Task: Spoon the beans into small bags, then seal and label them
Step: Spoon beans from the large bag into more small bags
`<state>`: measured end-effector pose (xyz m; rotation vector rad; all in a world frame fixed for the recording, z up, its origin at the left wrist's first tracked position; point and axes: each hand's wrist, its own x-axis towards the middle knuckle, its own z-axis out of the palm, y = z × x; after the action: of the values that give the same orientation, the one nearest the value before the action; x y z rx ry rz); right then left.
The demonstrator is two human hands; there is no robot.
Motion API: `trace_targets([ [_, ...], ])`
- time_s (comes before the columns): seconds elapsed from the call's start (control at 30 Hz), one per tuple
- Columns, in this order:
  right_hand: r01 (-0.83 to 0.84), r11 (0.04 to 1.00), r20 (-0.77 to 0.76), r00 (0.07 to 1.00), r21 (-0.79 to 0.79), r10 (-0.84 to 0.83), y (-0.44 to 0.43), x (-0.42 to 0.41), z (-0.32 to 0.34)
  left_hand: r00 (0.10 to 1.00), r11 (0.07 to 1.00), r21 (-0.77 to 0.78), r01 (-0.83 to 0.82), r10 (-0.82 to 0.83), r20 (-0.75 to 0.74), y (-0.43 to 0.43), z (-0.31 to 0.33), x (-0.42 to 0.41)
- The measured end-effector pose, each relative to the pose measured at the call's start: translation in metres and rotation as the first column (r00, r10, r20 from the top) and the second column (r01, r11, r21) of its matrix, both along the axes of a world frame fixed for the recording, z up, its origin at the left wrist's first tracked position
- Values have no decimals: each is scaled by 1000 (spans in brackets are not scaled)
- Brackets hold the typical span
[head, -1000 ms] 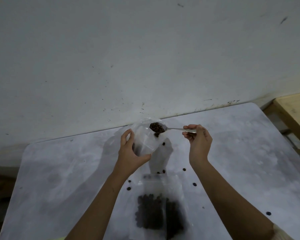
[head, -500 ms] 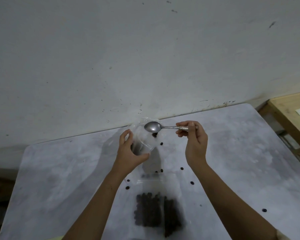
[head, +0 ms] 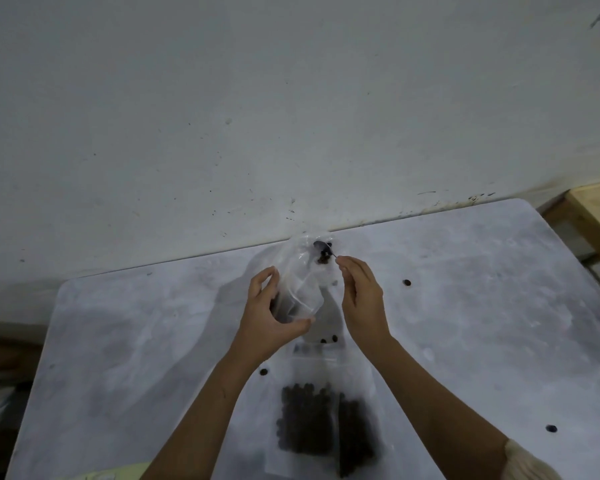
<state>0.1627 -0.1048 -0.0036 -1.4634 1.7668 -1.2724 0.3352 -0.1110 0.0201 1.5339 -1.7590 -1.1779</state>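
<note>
Beans (head: 323, 260) are sitting as a small dark clump at the mouth of the small bag (head: 302, 289), right beside the bowl of the spoon (head: 321, 250), which is dipping into that opening; blur is hiding whether they are lying on the bowl or just under it. The left hand (head: 269, 317) is holding the clear small bag upright above the table (head: 136, 341), its fingers and thumb curling round the bag's lower half. The right hand (head: 362, 299), at 3 o'clock of the bag, is pinching the spoon's handle between thumb and forefinger, the other fingers hanging loosely bent. At 6 o'clock of both hands a large bag (head: 321, 424) is lying flat on the table, holding a dark mass of beans. Loose beans (head: 407, 282) are lying scattered on the tabletop: one at 3 o'clock of the right hand, a pair just below the small bag, one just beside the left forearm. A pale wall (head: 291, 98) is rising behind the table at 12 o'clock, and a wooden frame (head: 596, 213) is standing at 2 o'clock
</note>
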Motion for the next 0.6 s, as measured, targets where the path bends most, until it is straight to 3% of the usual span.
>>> trace_targets([
  [0.13,2,1000,91,996,-27,1,-3,3,1,999,999,0,-42,42,0,2,-1,4],
  [0.37,-34,995,16,999,-96,35,4,8,-3,980,980,-59,-189,185,-69,11,-5,-10],
  [0.5,-23,996,-10,1000,-89,23,1,12,-8,981,980,-84,-179,171,-93,15,-8,-16],
  [0.6,83,996,67,995,-32,-80,-3,13,-9,987,988,-65,-139,133,-90,15,-9,-12],
])
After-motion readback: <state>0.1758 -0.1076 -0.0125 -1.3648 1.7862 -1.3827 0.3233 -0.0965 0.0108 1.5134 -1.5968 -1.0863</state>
